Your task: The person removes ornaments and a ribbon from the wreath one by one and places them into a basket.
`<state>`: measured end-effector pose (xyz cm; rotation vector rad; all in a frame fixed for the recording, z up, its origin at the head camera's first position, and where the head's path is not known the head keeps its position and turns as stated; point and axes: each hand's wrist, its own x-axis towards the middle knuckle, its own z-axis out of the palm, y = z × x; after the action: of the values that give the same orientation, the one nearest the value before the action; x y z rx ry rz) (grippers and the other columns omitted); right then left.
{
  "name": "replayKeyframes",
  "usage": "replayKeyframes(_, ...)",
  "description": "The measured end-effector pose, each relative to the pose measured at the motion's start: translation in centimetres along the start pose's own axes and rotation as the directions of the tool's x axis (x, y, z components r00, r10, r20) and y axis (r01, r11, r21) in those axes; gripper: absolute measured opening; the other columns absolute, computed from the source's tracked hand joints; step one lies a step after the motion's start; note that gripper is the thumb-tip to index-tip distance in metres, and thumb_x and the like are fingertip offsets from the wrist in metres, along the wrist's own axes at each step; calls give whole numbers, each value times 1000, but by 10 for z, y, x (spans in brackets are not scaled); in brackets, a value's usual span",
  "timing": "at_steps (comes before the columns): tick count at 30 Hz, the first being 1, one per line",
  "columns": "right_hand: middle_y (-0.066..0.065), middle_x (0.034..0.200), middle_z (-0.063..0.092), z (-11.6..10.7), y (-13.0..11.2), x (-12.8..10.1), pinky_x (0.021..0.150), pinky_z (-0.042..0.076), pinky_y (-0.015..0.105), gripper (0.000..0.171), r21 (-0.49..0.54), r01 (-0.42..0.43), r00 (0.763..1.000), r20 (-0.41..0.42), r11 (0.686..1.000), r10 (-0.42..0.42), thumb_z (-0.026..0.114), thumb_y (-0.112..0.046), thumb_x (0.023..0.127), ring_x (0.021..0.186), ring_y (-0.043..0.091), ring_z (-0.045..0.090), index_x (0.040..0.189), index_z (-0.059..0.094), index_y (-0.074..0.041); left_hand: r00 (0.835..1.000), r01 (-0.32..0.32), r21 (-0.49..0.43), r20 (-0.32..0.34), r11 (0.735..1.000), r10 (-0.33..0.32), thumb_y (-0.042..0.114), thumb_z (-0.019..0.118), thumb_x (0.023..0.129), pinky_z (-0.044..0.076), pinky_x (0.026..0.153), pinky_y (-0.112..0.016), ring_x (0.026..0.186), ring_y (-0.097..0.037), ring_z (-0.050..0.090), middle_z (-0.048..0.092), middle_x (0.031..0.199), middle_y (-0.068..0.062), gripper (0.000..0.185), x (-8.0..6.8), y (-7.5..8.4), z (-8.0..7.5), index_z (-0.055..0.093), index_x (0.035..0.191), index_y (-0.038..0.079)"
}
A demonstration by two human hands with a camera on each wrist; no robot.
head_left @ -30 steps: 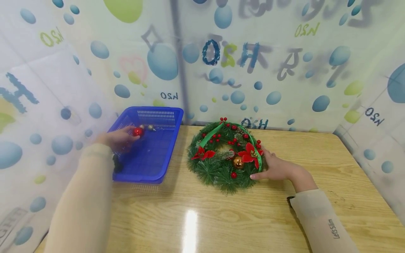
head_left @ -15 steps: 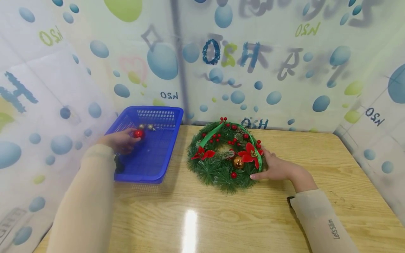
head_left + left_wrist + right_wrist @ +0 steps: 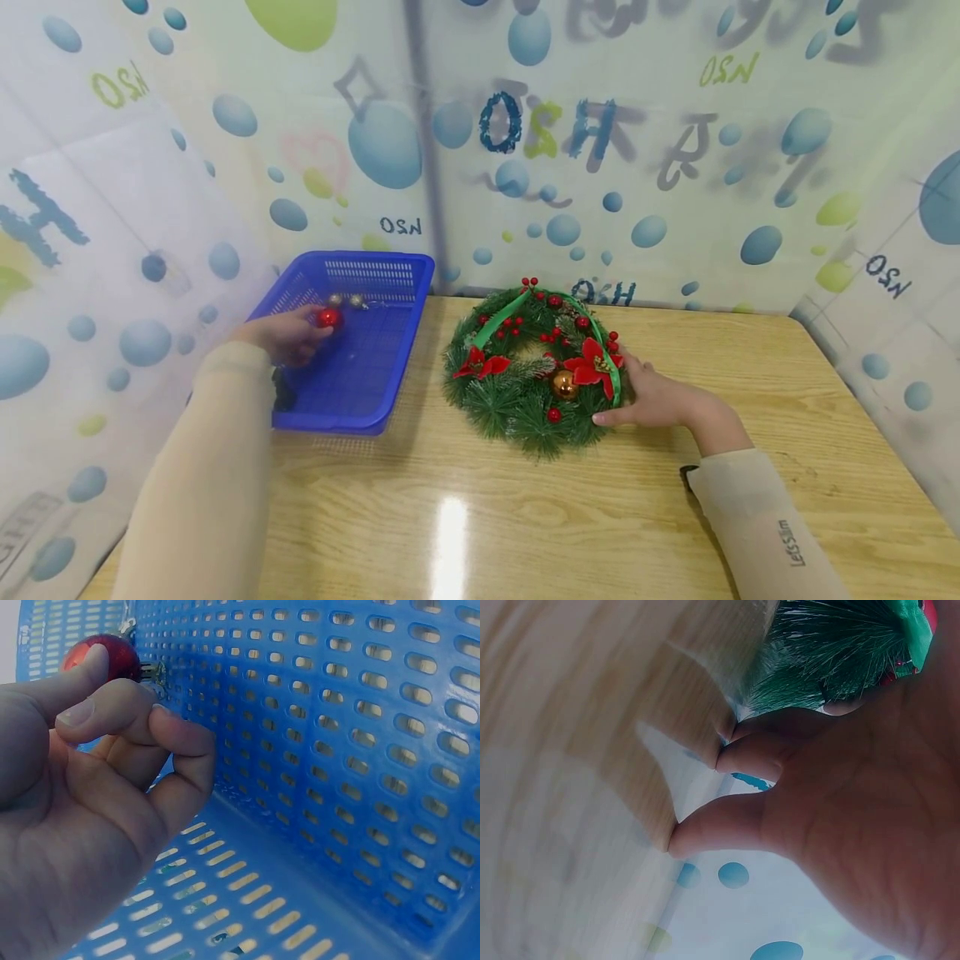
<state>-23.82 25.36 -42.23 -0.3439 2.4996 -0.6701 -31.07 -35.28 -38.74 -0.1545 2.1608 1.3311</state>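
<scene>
My left hand (image 3: pixel 300 330) reaches into a blue plastic basket (image 3: pixel 337 423) at the table's left. Its fingertips pinch a small red bauble (image 3: pixel 327 317). In the left wrist view the red bauble (image 3: pixel 112 652) shows just behind the curled fingers (image 3: pixel 120 720), close to the basket's slotted wall (image 3: pixel 337 750). A green Christmas wreath (image 3: pixel 517 400) with red flowers, berries and a gold ball (image 3: pixel 564 384) lies flat at the table's middle. My right hand (image 3: pixel 648 396) rests on its right edge with the fingers laid flat. In the right wrist view the fingers (image 3: pixel 757 757) touch the wreath's needles (image 3: pixel 832 652).
Two small baubles, one gold and one silver (image 3: pixel 345 300), lie at the far end of the basket. The wooden table (image 3: pixel 525 517) is closed in by printed curtain walls (image 3: pixel 675 150) behind and at both sides.
Hardly anything differs: my left hand with the red bauble has dipped slightly inside the basket. The right hand stays on the wreath.
</scene>
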Motion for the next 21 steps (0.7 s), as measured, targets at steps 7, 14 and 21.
replayKeyframes(7, 37, 173, -6, 0, -1, -1, 121, 11, 81, 144, -4, -3, 1000, 1, 1000, 3, 75, -75, 85, 157, 63, -8, 167, -21, -6, 1000, -24, -21, -8, 999, 24, 22, 43, 116, 42, 69, -29, 69, -12, 44, 43, 83, 3, 44, 2, 2, -3, 22, 150, 5)
replayKeyframes(14, 36, 173, -6, 0, -2, -1, 121, 11, 81, 144, -6, 4, 1000, 0, 1000, -4, 75, -75, 85, 157, 63, -8, 167, -21, -6, 993, -107, 44, -47, 993, 109, 20, 40, 116, 40, 59, -28, 57, -7, 39, 42, 76, 6, 69, -2, 24, -8, -4, 169, 7)
replayKeyframes(21, 36, 173, -7, -1, 0, -1, 122, 11, 81, 144, -5, 5, 1000, -1, 1000, -5, 75, -75, 85, 157, 63, -8, 167, -22, -7, 982, -169, 153, -56, 974, 179, 32, 40, 117, 50, 79, -34, 77, -14, 53, 54, 115, -10, 73, -7, 72, -3, -5, 172, 15)
